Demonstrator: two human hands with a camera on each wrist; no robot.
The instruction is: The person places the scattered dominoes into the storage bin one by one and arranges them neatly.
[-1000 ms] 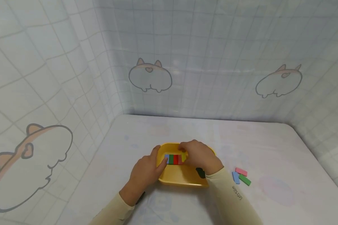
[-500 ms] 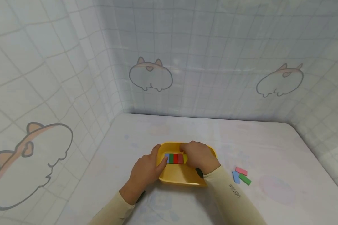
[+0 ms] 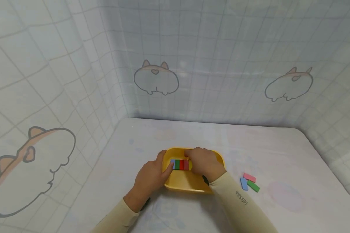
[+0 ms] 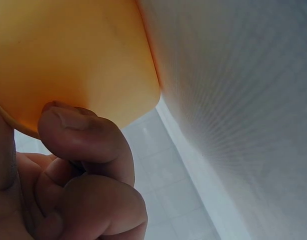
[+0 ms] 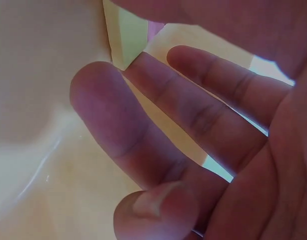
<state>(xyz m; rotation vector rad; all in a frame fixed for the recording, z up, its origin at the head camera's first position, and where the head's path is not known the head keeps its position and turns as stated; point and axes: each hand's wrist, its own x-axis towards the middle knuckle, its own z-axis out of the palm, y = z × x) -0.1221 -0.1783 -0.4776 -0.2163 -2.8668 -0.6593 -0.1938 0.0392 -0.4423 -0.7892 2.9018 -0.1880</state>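
Note:
A yellow plastic tray [image 3: 186, 183] sits on the table in the head view. My left hand [image 3: 151, 174] grips its left side, thumb over the rim and fingers along the outer wall [image 4: 103, 60]. Inside, coloured domino blocks stand side by side in a row: blue, green [image 3: 177, 164], red [image 3: 182, 164], dark red [image 3: 186, 164] and yellow [image 3: 190, 165]. My right hand [image 3: 205, 163] reaches into the tray at the row's right end. In the right wrist view its fingers are loosely extended, with one fingertip against the yellow block [image 5: 126, 37]. The thumb stays apart from that block.
Three loose blocks lie on the table right of the tray: pink [image 3: 249, 177], blue [image 3: 243, 183] and green [image 3: 253, 185]. A dark object [image 3: 205, 180] shows beneath my right wrist. Tiled-pattern curtains [image 3: 221, 64] with cartoon animals enclose the back and sides.
My right hand and forearm have shifted slightly left inside the tray. The yellow block showed more fully half a second ago than now. My left hand and the loose blocks stay put.

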